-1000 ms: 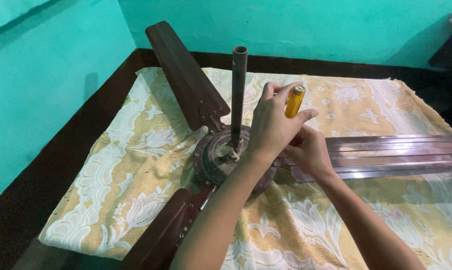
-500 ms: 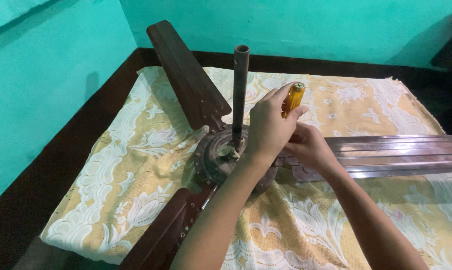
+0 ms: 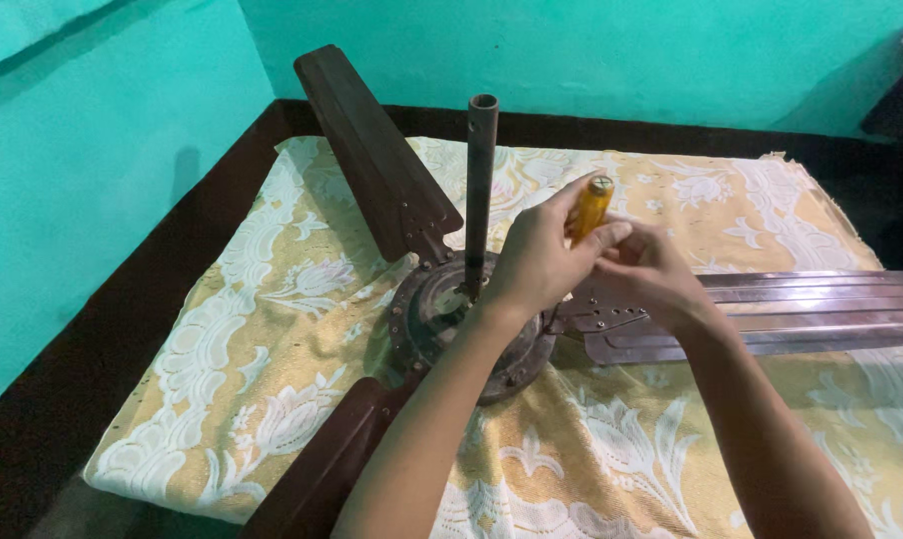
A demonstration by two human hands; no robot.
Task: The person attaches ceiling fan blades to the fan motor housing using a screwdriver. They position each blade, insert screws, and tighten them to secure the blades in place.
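A dark ceiling fan lies on a yellow patterned cloth, its round motor hub facing up with a grey rod standing upright from it. My left hand grips the yellow handle of a screwdriver above the hub's right edge. The tool's shaft is hidden behind the hand. My right hand rests just right of it, on the bracket of the right blade and touching the left hand's fingers.
One brown blade points to the far left corner and another runs toward the near edge. The cloth covers a dark platform set against teal walls. A dark object sits at the far right.
Both hands have stayed over the hub's right edge. The screwdriver handle has shifted slightly under my left hand's fingers. The fan has not moved.
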